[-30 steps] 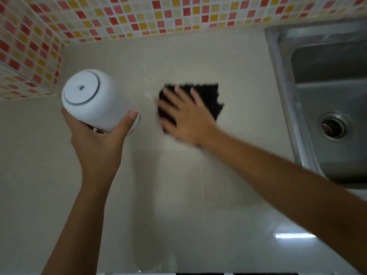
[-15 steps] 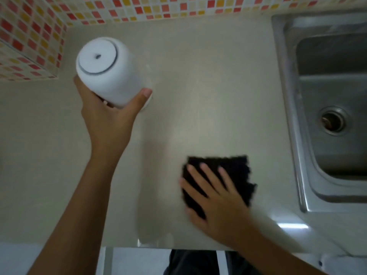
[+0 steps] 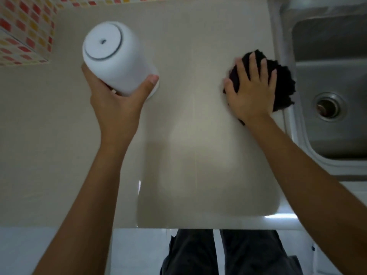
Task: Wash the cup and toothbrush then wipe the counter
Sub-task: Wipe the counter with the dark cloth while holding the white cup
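We judge the washing done and the wiping underway. Our left hand (image 3: 117, 102) grips the upturned cup (image 3: 113, 58) off the desk (image 3: 198, 145); our right hand (image 3: 252, 90) presses spread fingers on the black cloth (image 3: 284, 84) beside the sink (image 3: 327, 76).

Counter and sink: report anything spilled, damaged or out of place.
Nothing spilled or damaged shows. The white cup is upside down, held by the left hand above the counter; the right hand presses a black cloth beside the sink.

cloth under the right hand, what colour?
Black cloth, seen under the right hand in the head view.
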A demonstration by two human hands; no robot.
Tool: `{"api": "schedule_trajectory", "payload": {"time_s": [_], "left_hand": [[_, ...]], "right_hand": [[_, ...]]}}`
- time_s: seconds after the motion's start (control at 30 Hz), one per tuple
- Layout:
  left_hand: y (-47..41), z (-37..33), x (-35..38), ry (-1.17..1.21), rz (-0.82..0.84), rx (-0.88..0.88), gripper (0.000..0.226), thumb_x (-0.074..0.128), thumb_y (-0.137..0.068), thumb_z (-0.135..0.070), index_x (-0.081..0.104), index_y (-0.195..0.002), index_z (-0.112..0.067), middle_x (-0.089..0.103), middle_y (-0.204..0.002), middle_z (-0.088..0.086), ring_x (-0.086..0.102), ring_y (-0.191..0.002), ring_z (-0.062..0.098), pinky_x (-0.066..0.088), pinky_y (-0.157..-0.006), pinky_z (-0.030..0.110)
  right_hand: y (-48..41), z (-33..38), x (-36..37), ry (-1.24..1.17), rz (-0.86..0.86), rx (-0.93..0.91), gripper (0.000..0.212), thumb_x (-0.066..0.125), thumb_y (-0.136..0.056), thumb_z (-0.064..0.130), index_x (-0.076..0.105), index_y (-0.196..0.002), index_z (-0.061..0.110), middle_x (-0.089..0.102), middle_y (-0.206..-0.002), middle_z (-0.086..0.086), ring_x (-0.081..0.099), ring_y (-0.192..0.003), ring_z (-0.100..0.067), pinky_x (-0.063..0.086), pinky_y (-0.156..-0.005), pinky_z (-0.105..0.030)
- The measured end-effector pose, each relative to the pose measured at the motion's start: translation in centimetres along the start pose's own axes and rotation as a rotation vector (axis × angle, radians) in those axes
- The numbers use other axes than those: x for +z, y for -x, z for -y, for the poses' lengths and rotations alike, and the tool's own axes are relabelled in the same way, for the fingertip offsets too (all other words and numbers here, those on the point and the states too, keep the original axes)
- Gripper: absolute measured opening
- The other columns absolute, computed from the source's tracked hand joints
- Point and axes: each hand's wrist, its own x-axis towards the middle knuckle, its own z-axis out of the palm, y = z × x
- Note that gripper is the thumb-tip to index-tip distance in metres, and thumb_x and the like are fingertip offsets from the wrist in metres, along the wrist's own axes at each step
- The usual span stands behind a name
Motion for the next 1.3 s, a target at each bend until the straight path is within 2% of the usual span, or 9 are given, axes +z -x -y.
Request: {"api": "schedule_trajectory", "payload": {"time_s": [0.13,0.3,0.4,0.5,0.57,0.73,1.03,1.13,1.3], "left_hand": [[0.6,-0.1,-1.1,-0.027,-0.014,0.016,0.092,0.083,-0.073,-0.035,0.029,-0.141,-0.005,0.053,-0.129,-0.007,0.056,-0.117,0.001,0.050,-0.096,0.025],[1.5,-0.5,-1.2,-0.023,-0.030,-0.001,0.092,0.083,-0.073,-0.036,0.029,-0.142,-0.007,0.054,-0.130,-0.007,0.055,-0.118,-0.001,0.049,-0.100,0.030],[1.9,-0.7,-0.8,-0.026,-0.002,-0.001,0.093,0.082,-0.073,-0.037,0.029,-0.143,-0.007,0.052,-0.135,-0.003,0.054,-0.119,0.000,0.049,-0.098,0.025],[1.9,-0.8,-0.7,-0.023,0.008,-0.009,0.092,0.083,-0.073,-0.035,0.029,-0.143,-0.009,0.052,-0.136,-0.003,0.055,-0.119,0.001,0.050,-0.095,0.023],[1.7,-0.7,-0.9,-0.029,0.009,-0.007,0.094,0.083,-0.072,-0.037,0.029,-0.144,-0.010,0.051,-0.136,-0.003,0.054,-0.119,0.000,0.050,-0.095,0.022],[0.8,0.0,-2.4,-0.050,-0.007,-0.010,0.095,0.083,-0.072,-0.037,0.028,-0.144,-0.009,0.052,-0.135,-0.005,0.055,-0.118,-0.001,0.051,-0.095,0.024],[0.5,0.3,-4.1,-0.015,-0.051,-0.008,0.093,0.085,-0.069,-0.033,0.029,-0.141,-0.019,0.052,-0.125,-0.021,0.055,-0.114,-0.006,0.051,-0.095,0.026],[-0.2,0.1,-4.1,-0.023,-0.068,0.012,0.091,0.084,-0.071,-0.033,0.028,-0.141,-0.019,0.051,-0.125,-0.019,0.055,-0.115,-0.006,0.051,-0.094,0.023],[-1.4,-0.3,-3.7,-0.025,-0.074,0.032,0.094,0.083,-0.072,-0.037,0.026,-0.144,-0.017,0.050,-0.127,-0.020,0.053,-0.117,-0.007,0.050,-0.096,0.023]], "right_hand": [[3.6,5.5,0.7,0.003,0.016,-0.079,0.065,0.025,-0.093,0.055,0.025,-0.151,0.025,0.018,-0.160,-0.008,0.015,-0.146,-0.033,0.008,-0.118,-0.053],[14.1,11.8,1.3,-0.119,0.103,-0.458,0.061,0.037,-0.093,0.051,0.035,-0.147,0.023,0.022,-0.159,-0.009,0.016,-0.146,-0.034,0.010,-0.116,-0.055],[20.7,10.2,0.7,-0.079,0.224,-0.714,0.060,0.033,-0.096,0.051,0.026,-0.150,0.025,0.014,-0.161,-0.005,0.007,-0.148,-0.030,0.008,-0.118,-0.053],[23.3,5.2,0.2,-0.077,0.260,-0.769,0.059,0.034,-0.095,0.052,0.026,-0.150,0.030,0.013,-0.161,0.001,0.007,-0.149,-0.023,0.008,-0.119,-0.049],[22.6,1.9,-0.3,-0.059,0.243,-0.715,0.061,0.037,-0.093,0.055,0.028,-0.149,0.033,0.016,-0.160,0.003,0.012,-0.148,-0.022,0.012,-0.118,-0.049],[16.1,-1.3,-1.2,-0.025,0.116,-0.334,0.061,0.035,-0.093,0.056,0.030,-0.149,0.032,0.022,-0.159,-0.001,0.017,-0.147,-0.024,0.013,-0.118,-0.051],[-1.3,10.8,0.8,-0.033,0.091,0.049,0.062,0.018,-0.096,0.053,0.015,-0.153,0.028,0.006,-0.162,-0.005,0.003,-0.148,-0.032,-0.001,-0.117,-0.054],[1.2,16.5,1.7,-0.037,0.102,-0.161,0.061,0.023,-0.096,0.051,0.021,-0.152,0.026,0.011,-0.161,-0.006,0.006,-0.147,-0.034,-0.001,-0.117,-0.054],[14.5,16.5,2.1,-0.114,0.178,-0.801,0.057,0.037,-0.095,0.048,0.035,-0.147,0.024,0.023,-0.159,-0.006,0.014,-0.146,-0.035,0.006,-0.117,-0.054]]}}
